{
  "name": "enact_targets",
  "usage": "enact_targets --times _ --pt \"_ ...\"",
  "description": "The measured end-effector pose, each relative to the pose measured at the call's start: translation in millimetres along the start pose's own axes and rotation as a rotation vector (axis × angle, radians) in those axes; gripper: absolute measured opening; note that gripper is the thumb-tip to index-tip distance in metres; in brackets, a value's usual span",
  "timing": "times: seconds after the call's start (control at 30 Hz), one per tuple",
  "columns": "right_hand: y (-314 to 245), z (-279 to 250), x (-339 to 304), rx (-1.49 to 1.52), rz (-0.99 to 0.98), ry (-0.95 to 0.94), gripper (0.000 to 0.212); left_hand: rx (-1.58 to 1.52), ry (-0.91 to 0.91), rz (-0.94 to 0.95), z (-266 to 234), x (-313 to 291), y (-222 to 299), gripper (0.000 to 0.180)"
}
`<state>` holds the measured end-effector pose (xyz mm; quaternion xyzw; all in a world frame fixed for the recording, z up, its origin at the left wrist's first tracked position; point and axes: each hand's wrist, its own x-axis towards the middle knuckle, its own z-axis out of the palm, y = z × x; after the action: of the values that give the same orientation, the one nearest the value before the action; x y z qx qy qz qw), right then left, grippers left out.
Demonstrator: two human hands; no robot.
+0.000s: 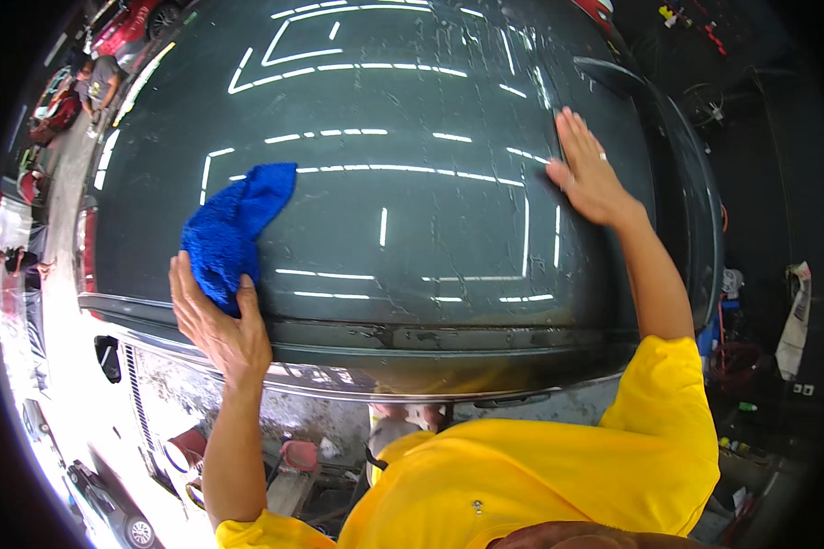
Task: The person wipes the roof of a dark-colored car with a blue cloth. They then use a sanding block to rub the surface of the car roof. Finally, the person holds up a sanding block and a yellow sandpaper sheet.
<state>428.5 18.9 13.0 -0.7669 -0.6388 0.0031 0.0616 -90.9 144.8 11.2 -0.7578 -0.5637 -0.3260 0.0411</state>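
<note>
A dark grey car roof, glossy and streaked with water, spreads out in front of me. My left hand is at the roof's near left, its fingers round the lower end of a bunched blue microfibre cloth. The cloth's upper end folds away to the right on the roof. Farther right, my right hand lies flat on the roof with its fingers stretched out and nothing in it. Bright lamp reflections cross the paint between the two hands.
A roof rail runs along the car's near edge. A reddish bucket and a pink container stand below it. People and a red car are at the far left. A bicycle wheel shows at right.
</note>
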Motion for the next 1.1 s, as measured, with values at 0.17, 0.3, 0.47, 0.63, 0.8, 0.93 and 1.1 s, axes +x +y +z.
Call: enact_targets --times 0.17,0.3,0.47,0.63,0.8,0.93,1.1 --pt "20.9 -6.0 18.0 -0.022 -0.031 -0.029 0.090 -0.031 -0.022 0.029 2.7 -2.4 -6.0 0.080" --pt "83.2 -9.9 171.1 0.062 0.184 0.090 0.101 -0.081 -0.038 0.046 -0.5 6.2 -6.7 0.079" --pt "116.5 11.9 188.3 0.051 0.155 0.120 0.103 -0.095 -0.058 0.035 15.2 6.0 -3.0 0.079" --pt "30.5 6.2 48.4 -0.032 -0.039 0.029 0.094 -0.009 -0.039 0.007 -0.1 -7.9 -8.7 0.079" --pt "94.0 2.3 141.3 0.107 0.097 0.128 0.102 -0.103 -0.054 0.063 8.3 0.7 -8.7 0.078" --pt "89.3 -11.6 194.1 0.138 0.366 0.096 0.093 -0.114 -0.065 0.084 6.8 6.0 -17.0 0.078" --pt "38.3 -2.0 112.1 0.029 0.210 0.113 0.099 -0.046 -0.022 0.033 6.1 3.5 -5.8 0.077"
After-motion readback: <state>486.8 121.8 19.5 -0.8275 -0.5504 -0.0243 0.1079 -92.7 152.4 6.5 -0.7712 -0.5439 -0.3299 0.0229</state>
